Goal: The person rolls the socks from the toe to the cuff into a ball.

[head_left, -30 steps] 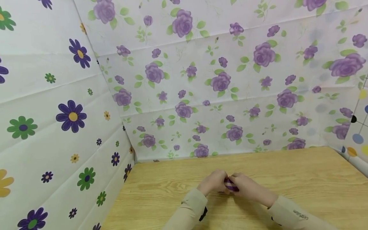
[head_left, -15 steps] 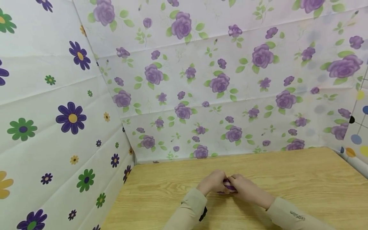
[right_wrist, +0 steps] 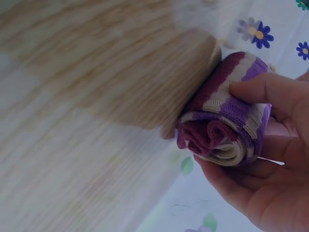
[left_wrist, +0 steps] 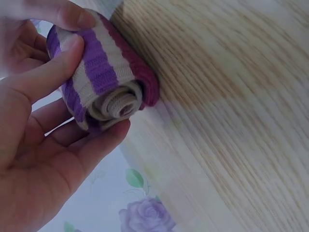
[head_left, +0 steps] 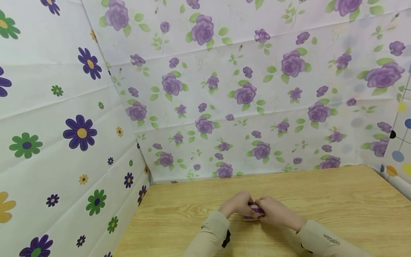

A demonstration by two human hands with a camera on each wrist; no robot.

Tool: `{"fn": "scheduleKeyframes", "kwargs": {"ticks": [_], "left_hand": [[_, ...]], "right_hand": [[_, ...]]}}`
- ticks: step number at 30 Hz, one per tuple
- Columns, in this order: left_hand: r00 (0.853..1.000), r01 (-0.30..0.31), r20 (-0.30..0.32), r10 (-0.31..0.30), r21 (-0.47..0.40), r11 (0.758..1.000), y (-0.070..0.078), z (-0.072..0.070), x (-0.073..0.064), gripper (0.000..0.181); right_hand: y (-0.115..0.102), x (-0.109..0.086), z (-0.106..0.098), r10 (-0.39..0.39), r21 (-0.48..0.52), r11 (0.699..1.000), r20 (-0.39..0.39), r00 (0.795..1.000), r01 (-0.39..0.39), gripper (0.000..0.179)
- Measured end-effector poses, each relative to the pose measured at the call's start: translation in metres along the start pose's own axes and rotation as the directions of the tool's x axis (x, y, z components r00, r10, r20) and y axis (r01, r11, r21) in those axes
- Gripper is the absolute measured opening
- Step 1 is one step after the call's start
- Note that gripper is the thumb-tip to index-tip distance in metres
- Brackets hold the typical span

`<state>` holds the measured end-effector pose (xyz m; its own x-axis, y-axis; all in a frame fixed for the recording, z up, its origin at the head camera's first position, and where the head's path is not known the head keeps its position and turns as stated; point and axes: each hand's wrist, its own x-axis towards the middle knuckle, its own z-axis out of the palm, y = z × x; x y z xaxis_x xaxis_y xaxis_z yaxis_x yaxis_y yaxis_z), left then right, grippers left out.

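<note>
Both hands hold a knitted sock rolled into a tight bundle, with purple, beige and maroon stripes, near the middle of the wooden table. My left hand grips its left side. In the left wrist view the thumb lies on top of the rolled sock, with fingers curled beneath; the coiled end faces the camera. My right hand holds the other side. The right wrist view has that thumb pressing the striped top of the rolled sock and fingers below. Maroon folds and a beige coil show at this end.
The wooden table runs back to a white cloth wall with purple roses. A second cloth wall with daisies stands along the left side. A dotted cloth hangs at the right edge.
The rolled sock has turned in the hands, and more of its striped near side shows below the fingers. Both hands stay almost in place, shifting only slightly.
</note>
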<state>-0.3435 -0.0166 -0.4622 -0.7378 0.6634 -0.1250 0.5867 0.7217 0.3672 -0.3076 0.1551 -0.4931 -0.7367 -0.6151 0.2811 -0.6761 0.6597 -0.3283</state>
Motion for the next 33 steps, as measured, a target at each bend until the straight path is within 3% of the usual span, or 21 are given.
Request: {"fn": "scheduleKeyframes", "kwargs": {"ticks": [4,9,15,19,24,30,33], "left_hand": [[0.999,-0.007,0.033,0.009,-0.065,0.998,-0.001,-0.002,-0.003,0.021],[0.996,0.034,0.081,-0.021,-0.157,0.987,0.000,-0.002,-0.007,0.020],[0.994,0.050,0.100,-0.042,-0.077,0.996,0.006,-0.002,-0.011,0.028],[0.997,0.056,0.051,-0.057,0.009,0.998,0.015,0.000,-0.014,0.033],[0.997,0.069,-0.036,-0.067,0.069,0.995,0.022,0.005,-0.017,0.029],[0.990,0.038,-0.142,-0.013,0.175,0.984,0.024,0.009,-0.016,0.033],[0.986,0.023,-0.164,0.005,0.164,0.986,0.023,0.009,-0.015,0.034]], "right_hand": [[-0.002,0.001,-0.006,0.017,0.059,0.998,0.062,0.998,-0.021,0.021],[-0.003,0.003,-0.011,0.064,0.092,0.993,0.164,0.984,-0.080,0.015],[-0.002,0.005,-0.009,0.062,0.104,0.991,0.197,0.978,-0.084,0.010],[0.001,0.007,-0.007,0.076,0.143,0.984,0.209,0.975,-0.107,0.022],[0.004,0.010,-0.008,0.066,0.187,0.976,0.224,0.972,-0.110,0.025],[0.005,0.013,-0.010,0.100,0.200,0.968,0.236,0.967,-0.149,0.026],[0.005,0.014,-0.011,0.126,0.212,0.960,0.246,0.961,-0.181,0.024]]}}
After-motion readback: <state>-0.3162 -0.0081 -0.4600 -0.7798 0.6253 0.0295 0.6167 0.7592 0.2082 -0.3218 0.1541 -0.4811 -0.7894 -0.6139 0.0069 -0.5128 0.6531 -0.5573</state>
